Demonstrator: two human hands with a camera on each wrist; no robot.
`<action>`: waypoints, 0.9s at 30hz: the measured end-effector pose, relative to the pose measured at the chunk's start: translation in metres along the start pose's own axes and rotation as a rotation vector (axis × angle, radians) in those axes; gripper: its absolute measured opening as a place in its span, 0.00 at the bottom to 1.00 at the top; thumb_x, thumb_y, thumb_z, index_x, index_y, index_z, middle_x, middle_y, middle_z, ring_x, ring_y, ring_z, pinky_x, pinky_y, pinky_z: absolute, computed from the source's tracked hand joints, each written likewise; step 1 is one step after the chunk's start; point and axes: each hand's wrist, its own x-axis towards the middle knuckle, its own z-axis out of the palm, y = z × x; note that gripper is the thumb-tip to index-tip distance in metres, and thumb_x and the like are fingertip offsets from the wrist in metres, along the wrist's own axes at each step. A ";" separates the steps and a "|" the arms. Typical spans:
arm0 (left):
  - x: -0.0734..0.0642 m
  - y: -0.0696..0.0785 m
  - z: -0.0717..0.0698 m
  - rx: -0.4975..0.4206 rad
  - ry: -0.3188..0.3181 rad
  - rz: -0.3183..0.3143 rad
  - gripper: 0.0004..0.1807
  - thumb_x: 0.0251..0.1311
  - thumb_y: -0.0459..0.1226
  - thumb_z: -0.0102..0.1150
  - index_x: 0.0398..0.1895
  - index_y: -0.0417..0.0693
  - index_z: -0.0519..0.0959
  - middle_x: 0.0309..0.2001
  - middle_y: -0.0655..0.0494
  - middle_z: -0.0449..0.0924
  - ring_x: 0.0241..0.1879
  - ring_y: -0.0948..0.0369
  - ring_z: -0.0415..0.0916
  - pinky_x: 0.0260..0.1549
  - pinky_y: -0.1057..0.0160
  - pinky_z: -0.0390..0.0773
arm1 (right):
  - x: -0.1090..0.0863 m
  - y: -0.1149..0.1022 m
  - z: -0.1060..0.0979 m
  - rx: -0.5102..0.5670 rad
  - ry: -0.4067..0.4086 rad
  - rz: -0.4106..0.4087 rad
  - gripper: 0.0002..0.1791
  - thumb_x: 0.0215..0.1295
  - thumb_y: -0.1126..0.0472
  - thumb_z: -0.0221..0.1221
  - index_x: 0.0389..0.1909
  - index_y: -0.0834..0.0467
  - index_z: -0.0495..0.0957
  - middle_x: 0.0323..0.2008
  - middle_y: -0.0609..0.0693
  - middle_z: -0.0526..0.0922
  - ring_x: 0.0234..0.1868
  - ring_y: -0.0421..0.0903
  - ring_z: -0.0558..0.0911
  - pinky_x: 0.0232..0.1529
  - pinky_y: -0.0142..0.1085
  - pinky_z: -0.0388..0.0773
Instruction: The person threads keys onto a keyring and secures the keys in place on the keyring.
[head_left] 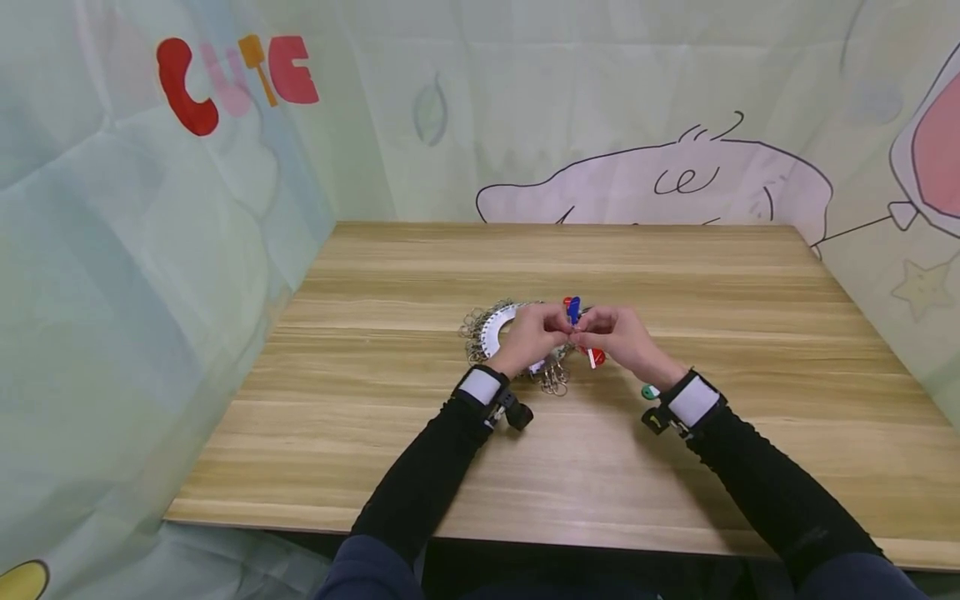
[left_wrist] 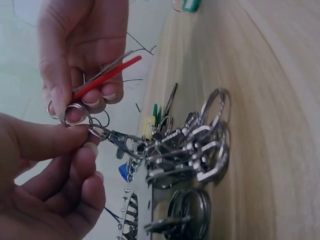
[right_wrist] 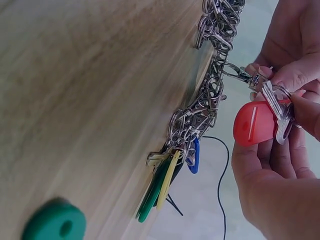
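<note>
My left hand [head_left: 531,337] pinches the split ring at the end of a snap hook [left_wrist: 122,140]. That hook hangs from a white ring-shaped key holder [head_left: 490,331] edged with many metal hooks. Opposite it, my right hand [head_left: 624,340] pinches a ring carrying a silver key [right_wrist: 278,110] and a red key tag [right_wrist: 254,122]. The fingertips of both hands meet at the rings, and partly hide how these are linked. Close by, a blue key tag [right_wrist: 194,156], a yellow tag [right_wrist: 169,180] and green tags [right_wrist: 152,192] hang from other hooks.
A loose green key tag [right_wrist: 55,222] lies on the wooden table [head_left: 360,417], near my right wrist. Clusters of metal hooks [left_wrist: 187,150] lie under my hands. Printed cloth [head_left: 420,125] stands behind the table and along its sides.
</note>
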 end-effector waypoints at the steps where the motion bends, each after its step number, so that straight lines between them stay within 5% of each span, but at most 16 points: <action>1: 0.000 -0.001 0.000 -0.015 0.000 -0.014 0.04 0.52 0.23 0.60 0.26 0.38 0.79 0.30 0.45 0.84 0.28 0.63 0.76 0.28 0.75 0.74 | 0.000 0.000 0.000 0.002 -0.002 -0.003 0.10 0.61 0.66 0.63 0.39 0.68 0.78 0.35 0.57 0.86 0.32 0.38 0.82 0.31 0.27 0.76; 5: 0.000 -0.001 -0.001 -0.011 -0.014 -0.043 0.03 0.53 0.24 0.60 0.27 0.38 0.78 0.31 0.45 0.83 0.29 0.63 0.75 0.29 0.75 0.73 | 0.000 0.000 0.002 -0.004 -0.002 0.006 0.10 0.61 0.65 0.63 0.38 0.67 0.79 0.34 0.53 0.86 0.32 0.38 0.82 0.32 0.28 0.76; 11: 0.002 0.001 -0.002 0.088 -0.046 0.013 0.03 0.56 0.26 0.60 0.29 0.40 0.78 0.33 0.47 0.82 0.33 0.59 0.77 0.32 0.74 0.73 | 0.001 -0.001 0.001 0.015 0.008 0.039 0.10 0.62 0.65 0.62 0.40 0.68 0.78 0.30 0.42 0.86 0.33 0.38 0.82 0.33 0.28 0.74; 27: 0.003 0.003 -0.002 0.075 -0.063 -0.063 0.04 0.53 0.25 0.60 0.30 0.40 0.80 0.32 0.47 0.83 0.31 0.61 0.78 0.31 0.73 0.75 | 0.000 0.000 0.000 -0.019 -0.008 0.023 0.10 0.61 0.64 0.63 0.38 0.67 0.78 0.34 0.53 0.87 0.34 0.41 0.84 0.36 0.28 0.77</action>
